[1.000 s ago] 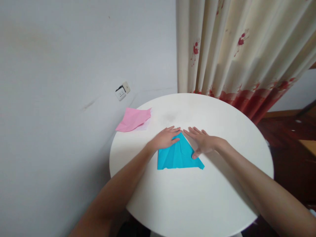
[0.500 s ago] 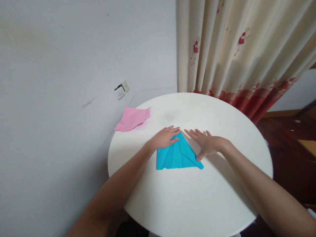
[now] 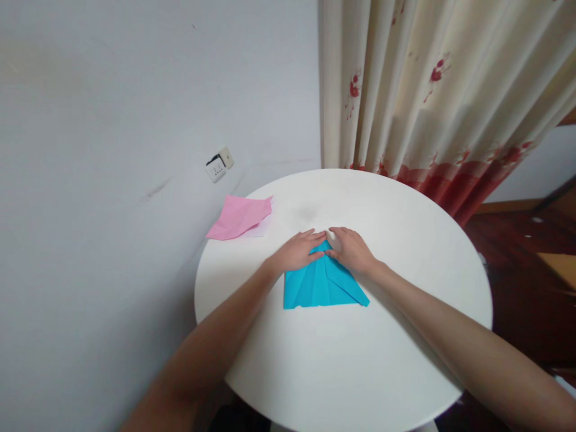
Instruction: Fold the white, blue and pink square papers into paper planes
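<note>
A sheet of blue paper (image 3: 310,290), folded to a point at its far end, lies flat on the white round table (image 3: 346,366). Creases run up to the point, and a folded flap lies along the right side. My left hand (image 3: 299,250) rests on the paper's upper left part, fingers stretched out and thumb apart. At the upper right edge, my right hand (image 3: 353,249) is curved, its thumb on the paper near the point and its fingers beyond the tip. A gap shows between that thumb and the fingers. Both hands' fingertips almost meet, covering the tip.
Pink paper (image 3: 240,216) lies at the table's far left edge, over a pale sheet (image 3: 260,228). A wall with a socket (image 3: 216,170) stands close on the left. Behind the table hangs a cream and red curtain (image 3: 418,120).
My right hand has moved left and slightly away from me, from the paper's right edge to its pointed tip. My left hand and the blue paper have hardly moved.
</note>
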The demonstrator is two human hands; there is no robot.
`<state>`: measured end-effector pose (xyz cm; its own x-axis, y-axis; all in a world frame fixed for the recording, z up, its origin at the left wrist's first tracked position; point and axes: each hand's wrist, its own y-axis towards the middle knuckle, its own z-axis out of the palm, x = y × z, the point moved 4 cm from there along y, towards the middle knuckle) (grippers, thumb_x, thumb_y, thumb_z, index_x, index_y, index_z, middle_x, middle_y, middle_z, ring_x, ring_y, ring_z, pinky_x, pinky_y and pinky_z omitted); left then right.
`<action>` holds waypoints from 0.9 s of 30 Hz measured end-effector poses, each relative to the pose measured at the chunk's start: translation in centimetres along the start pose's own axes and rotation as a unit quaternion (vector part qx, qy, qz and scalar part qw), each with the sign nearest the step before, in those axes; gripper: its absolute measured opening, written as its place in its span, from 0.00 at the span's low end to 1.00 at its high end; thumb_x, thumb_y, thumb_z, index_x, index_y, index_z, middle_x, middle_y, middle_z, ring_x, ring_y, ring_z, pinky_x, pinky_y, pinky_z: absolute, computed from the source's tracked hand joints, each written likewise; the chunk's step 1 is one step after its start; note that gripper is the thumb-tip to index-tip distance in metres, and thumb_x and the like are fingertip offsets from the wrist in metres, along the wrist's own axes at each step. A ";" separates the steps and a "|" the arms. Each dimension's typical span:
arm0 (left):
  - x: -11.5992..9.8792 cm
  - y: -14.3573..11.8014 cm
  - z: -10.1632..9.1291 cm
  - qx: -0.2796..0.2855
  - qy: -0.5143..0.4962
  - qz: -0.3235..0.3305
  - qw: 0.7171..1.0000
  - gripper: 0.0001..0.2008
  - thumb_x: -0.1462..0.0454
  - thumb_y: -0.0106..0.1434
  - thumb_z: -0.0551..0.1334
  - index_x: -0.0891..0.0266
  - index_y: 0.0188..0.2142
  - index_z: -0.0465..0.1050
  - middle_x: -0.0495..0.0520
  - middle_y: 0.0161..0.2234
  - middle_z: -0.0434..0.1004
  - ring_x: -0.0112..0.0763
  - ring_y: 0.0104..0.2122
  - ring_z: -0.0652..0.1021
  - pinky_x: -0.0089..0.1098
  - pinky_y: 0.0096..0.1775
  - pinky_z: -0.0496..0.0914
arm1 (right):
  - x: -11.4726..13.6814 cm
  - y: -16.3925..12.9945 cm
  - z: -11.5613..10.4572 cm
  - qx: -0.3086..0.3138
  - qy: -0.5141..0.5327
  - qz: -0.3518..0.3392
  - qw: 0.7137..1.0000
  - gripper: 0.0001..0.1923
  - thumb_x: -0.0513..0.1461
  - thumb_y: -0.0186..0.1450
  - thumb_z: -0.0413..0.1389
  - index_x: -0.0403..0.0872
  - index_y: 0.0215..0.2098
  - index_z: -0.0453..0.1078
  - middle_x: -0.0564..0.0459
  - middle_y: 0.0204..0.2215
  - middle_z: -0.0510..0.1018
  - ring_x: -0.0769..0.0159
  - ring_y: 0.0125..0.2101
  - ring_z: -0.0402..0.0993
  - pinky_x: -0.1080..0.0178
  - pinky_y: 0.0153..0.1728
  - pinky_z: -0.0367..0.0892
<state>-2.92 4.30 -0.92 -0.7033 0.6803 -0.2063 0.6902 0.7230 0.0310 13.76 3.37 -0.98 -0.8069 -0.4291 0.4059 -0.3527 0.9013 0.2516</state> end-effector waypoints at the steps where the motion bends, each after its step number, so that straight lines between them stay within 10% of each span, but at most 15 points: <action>1: 0.0 0.0 -0.1 -0.003 -0.004 -0.001 1.000 0.29 0.49 0.70 0.51 0.55 0.67 0.55 0.54 0.68 0.55 0.45 0.67 0.57 0.46 0.64 0.53 | -0.1 0.0 0.0 -0.002 0.004 0.002 1.000 0.29 0.45 0.62 0.62 0.44 0.58 0.65 0.40 0.54 0.73 0.53 0.54 0.69 0.51 0.56 0.60; 14: 0.2 -0.3 -0.8 -0.057 -0.022 -0.024 0.998 0.26 0.49 0.65 0.59 0.57 0.58 0.69 0.59 0.62 0.65 0.42 0.61 0.66 0.40 0.62 0.60 | 0.6 0.3 0.1 0.057 -0.029 -0.101 0.993 0.17 0.42 0.67 0.55 0.46 0.52 0.75 0.40 0.57 0.71 0.52 0.59 0.64 0.53 0.59 0.57; 27: 2.2 -0.3 0.3 0.014 -0.017 -0.100 0.995 0.41 0.36 0.60 0.54 0.48 0.67 0.53 0.57 0.71 0.43 0.53 0.69 0.45 0.51 0.65 0.44 | 0.9 0.1 -0.2 0.071 -0.045 -0.106 0.991 0.18 0.43 0.68 0.54 0.46 0.54 0.74 0.39 0.59 0.70 0.52 0.60 0.63 0.52 0.59 0.57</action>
<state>-4.68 5.55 -1.69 -0.8207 0.5190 -0.2390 0.5424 0.8391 -0.0402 13.12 3.07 -0.40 -0.7447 -0.6082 0.2749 -0.5768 0.7937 0.1935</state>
